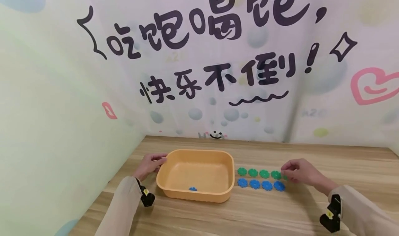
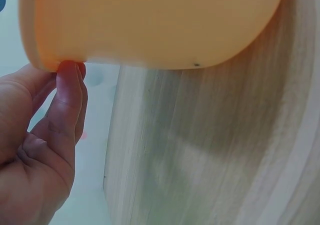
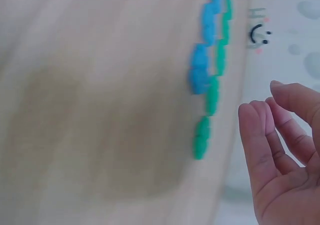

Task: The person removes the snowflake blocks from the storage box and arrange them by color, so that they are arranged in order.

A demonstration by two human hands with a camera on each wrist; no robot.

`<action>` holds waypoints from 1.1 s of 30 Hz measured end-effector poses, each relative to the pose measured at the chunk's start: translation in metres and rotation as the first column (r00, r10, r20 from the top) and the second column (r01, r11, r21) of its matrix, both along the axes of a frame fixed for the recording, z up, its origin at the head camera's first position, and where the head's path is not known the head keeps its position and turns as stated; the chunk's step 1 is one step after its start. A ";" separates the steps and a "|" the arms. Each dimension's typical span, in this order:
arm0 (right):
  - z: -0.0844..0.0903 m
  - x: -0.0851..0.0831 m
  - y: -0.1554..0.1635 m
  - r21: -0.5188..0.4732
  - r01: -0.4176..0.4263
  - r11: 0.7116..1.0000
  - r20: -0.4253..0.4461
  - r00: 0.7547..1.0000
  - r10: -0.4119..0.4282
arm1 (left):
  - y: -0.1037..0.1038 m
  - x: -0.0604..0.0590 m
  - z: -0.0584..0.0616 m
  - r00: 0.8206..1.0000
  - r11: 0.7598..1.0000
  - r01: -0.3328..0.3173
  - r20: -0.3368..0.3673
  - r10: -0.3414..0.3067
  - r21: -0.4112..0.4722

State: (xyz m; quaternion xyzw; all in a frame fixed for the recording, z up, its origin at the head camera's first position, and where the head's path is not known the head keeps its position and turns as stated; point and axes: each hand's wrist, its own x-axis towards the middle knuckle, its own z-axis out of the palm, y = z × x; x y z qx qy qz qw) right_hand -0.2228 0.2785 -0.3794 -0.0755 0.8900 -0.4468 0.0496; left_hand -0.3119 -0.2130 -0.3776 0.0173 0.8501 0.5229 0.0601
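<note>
At its left end, an orange plastic basin point(image 1: 195, 195) is pinched at the rim by my left hand point(image 1: 151, 165); in the left wrist view the thumb and fingers point(image 2: 69, 97) meet at that rim. One blue notched disc point(image 1: 193, 189) lies inside the basin near its front wall. To the right of the basin, several green notched discs point(image 1: 264, 173) form a row, with several blue notched discs point(image 1: 266, 185) in a row in front. My right hand point(image 1: 300, 172) hovers at the right end of the green row, partly hiding the last green disc point(image 3: 201, 138). Its thumb and fingertips are apart, holding nothing.
Everything stands on a wood-grain table point(image 1: 249, 215). A printed cloth point(image 1: 199, 118) with large dark characters hangs at the table's back edge, and a pale wall point(image 1: 56, 132) rises along the left. Black wrist cameras sit on both sleeves.
</note>
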 end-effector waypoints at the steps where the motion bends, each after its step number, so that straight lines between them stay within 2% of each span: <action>1: 0.004 -0.001 0.000 -0.012 -0.010 1.000 -0.007 1.000 0.010 | 0.000 0.000 0.000 1.000 1.000 -0.001 0.001 0.001 -0.003; 6: 0.008 -0.005 -0.003 -0.009 -0.021 1.000 -0.013 1.000 0.021 | 0.001 -0.002 0.001 1.000 1.000 -0.001 -0.002 0.001 -0.009; 9: 0.000 -0.002 -0.004 0.035 -0.002 0.999 0.006 1.000 0.002 | 0.001 -0.002 0.001 1.000 1.000 -0.001 -0.005 0.001 -0.006; 13: -0.012 0.003 -0.004 0.092 0.011 0.996 -0.013 1.000 -0.010 | 0.001 -0.002 0.001 1.000 1.000 -0.006 -0.008 0.005 -0.008; 19: -0.021 0.005 -0.002 0.135 -0.010 0.991 -0.059 0.998 0.019 | 0.000 -0.001 0.002 1.000 1.000 -0.007 -0.008 0.007 -0.011; 29: -0.024 0.009 -0.004 0.186 0.010 0.983 -0.092 0.996 0.008 | 0.000 0.000 0.002 1.000 1.000 0.002 -0.012 -0.002 0.011; 33: -0.023 0.010 -0.004 0.170 0.003 0.985 -0.073 0.997 0.010 | 0.000 0.000 0.001 1.000 1.000 0.011 -0.008 -0.011 0.019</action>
